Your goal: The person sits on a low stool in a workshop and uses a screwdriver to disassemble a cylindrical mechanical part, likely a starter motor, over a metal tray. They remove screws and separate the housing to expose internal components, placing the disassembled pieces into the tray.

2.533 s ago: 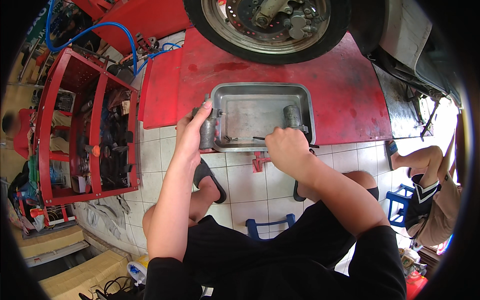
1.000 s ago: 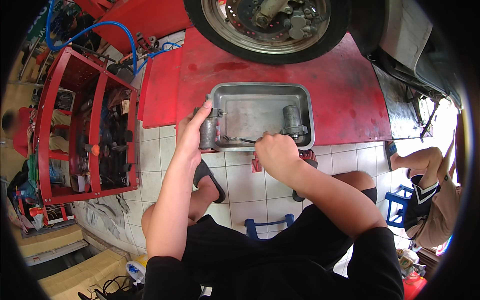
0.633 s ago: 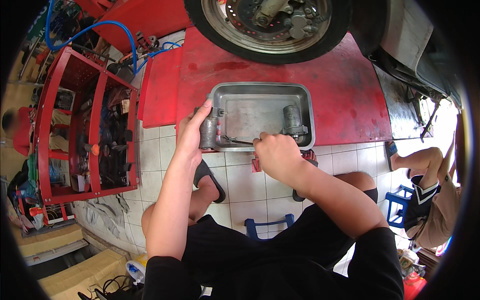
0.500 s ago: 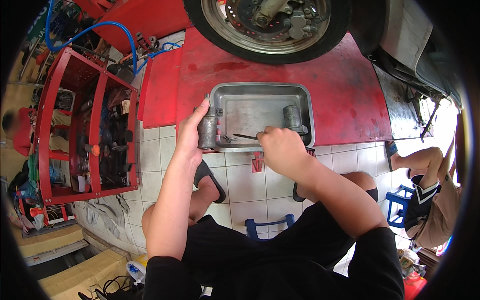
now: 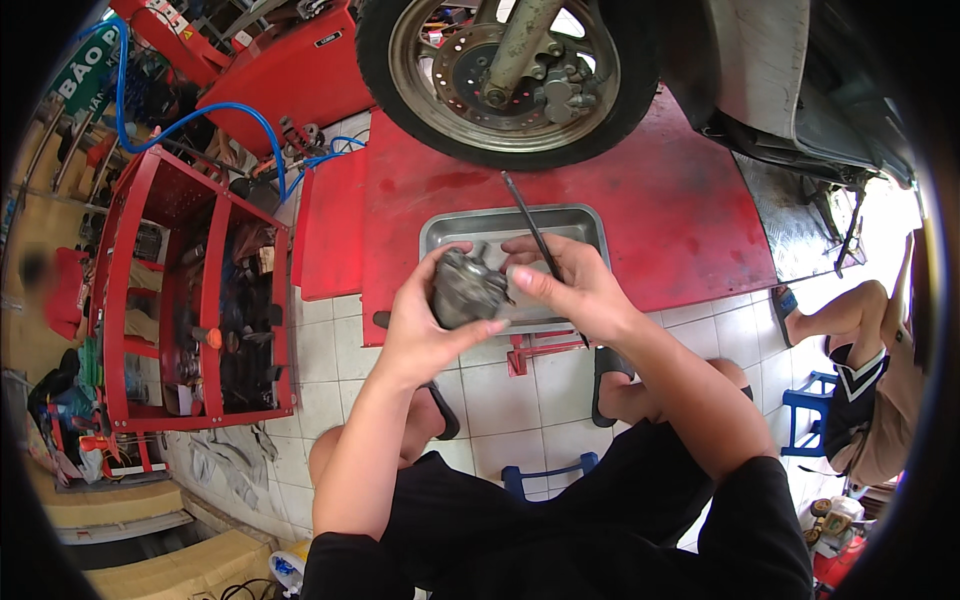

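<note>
The grey metal part [image 5: 465, 290] is in the left hand [image 5: 415, 325], raised over the near left corner of the tray [image 5: 460, 218], which sits by the near edge of the red bench [image 5: 690, 230]. The left hand curls around the part from its left and near sides, the thumb stretched along the near side toward the right. The part is blurred, so its long axis cannot be made out for certain; a short stub juts from its far end.

The right hand [image 5: 590, 285] is just right of the part, palm turned toward it, thumb and forefinger spread apart at its right side. Whether those fingertips touch the metal cannot be told. The same hand grips a slim dark rod [image 5: 533, 225] lodged by the fingers. The rod slants from its far end, above the bench beyond the tray's far rim, to its near end, which pokes out below the right hand past the bench's near edge. It thus points away from the part, which is left of it and closer to the left hand.

Beyond the tray, a wheel [image 5: 470, 85] with a brake disc stands at the bench's far edge.
</note>
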